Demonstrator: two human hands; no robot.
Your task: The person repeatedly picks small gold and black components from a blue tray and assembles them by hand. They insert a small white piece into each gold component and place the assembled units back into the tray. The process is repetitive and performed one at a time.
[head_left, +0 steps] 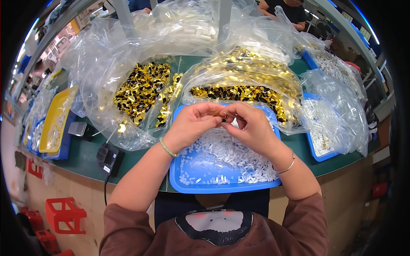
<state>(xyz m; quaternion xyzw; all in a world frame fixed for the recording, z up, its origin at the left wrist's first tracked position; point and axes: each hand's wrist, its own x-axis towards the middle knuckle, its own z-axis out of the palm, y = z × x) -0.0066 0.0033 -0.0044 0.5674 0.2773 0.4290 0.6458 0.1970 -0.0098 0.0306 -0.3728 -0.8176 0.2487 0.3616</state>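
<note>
Gold-and-black glitter fills the centre of the frame as a seated worker brings both hands together over a blue tray point(179, 181) of small white plastic pieces point(226, 160). The left hand point(191, 125) and right hand point(252, 128) meet fingertip to fingertip just above the tray's far edge, pinching between them a tiny gold part point(221, 115); it is too small to tell exactly how the fingers sit on it. By the look of it, the step in hand is fitting or checking one small piece, and the next move seems to call for a fine, steady pinch rather than force. Crinkled clear plastic bags point(106, 85) billow across the upper frame, the nearer ones holding heaps of shiny gold-and-black parts point(141, 87). A yellow tray point(53, 115) rests at left on the green worktable point(81, 155), near a small black device point(110, 158) with a cable. Red plastic stools point(64, 213) stand at lower left.
</note>
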